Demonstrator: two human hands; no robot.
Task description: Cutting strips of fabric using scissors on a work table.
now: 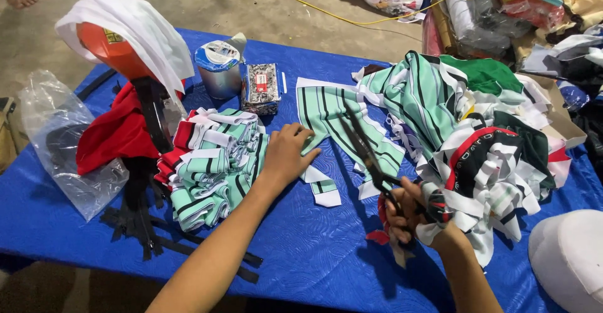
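Striped strip of cloth (333, 115), mint green with dark and white lines, flat on the blue worktop (301, 250), near the middle. Long way of the strip: from up by the far side down toward the near side, leaning a bit to the right at the bottom. Left hand (286, 153) flat on the strip's left edge, fingers (304, 138) spread and pressing, not closed round anything. Right hand (405, 215) lower and to the right, fingers wrapped round the handles of black scissors (367, 153). Scissor blades pointing up and to the left, over the right edge of the strip, almost along its long way. Blades a little apart, hard to tell how much. So: strip between the two hands, left hand touching it, right hand only near it through the scissors.

Just left of the left hand, a neat pile of folded striped pieces (217, 162), touching the wrist side. Right of the scissors, a big loose heap of striped cloth (477, 143), green, white, black and red. Farther back, a small printed box (260, 87) and a round tin (218, 68). Far left, red cloth (116, 134) and a clear plastic bag (59, 143).
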